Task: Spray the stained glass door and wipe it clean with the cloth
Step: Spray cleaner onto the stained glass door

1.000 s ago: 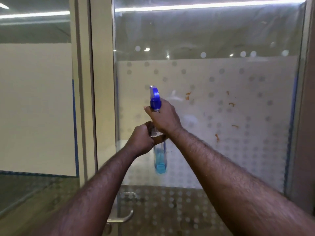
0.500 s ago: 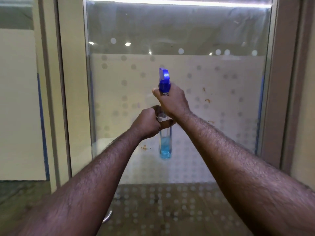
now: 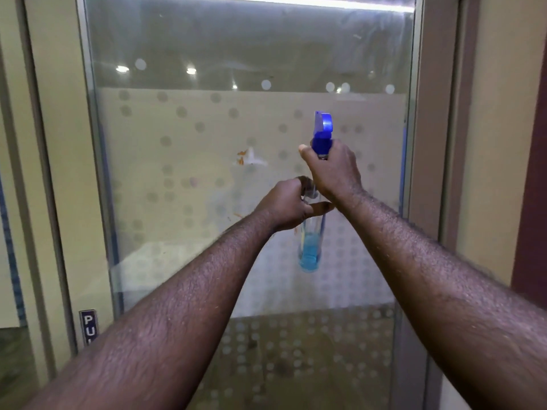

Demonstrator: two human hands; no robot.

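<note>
A glass door (image 3: 183,54) with a frosted dotted band fills the view. Orange stains (image 3: 241,156) sit on the band left of my hands, with a wet white streak beside them; fainter orange marks (image 3: 238,215) lie lower. I hold a clear spray bottle (image 3: 310,250) with blue liquid at its bottom, upright in front of the glass. My right hand (image 3: 333,170) grips the neck under the blue spray head (image 3: 323,128). My left hand (image 3: 287,207) is closed around the bottle's body just below. No cloth is in view.
A metal door frame (image 3: 97,161) runs down the left, with a small dark sign (image 3: 88,325) lettered "PU" low on it. A beige wall and a brown post (image 3: 426,173) stand at the right. Ceiling lights reflect in the upper glass.
The bottle and both hands have shifted right across the door. The view has swung so the orange stains now lie left of the hands, and a wet white streak shows beside them.
</note>
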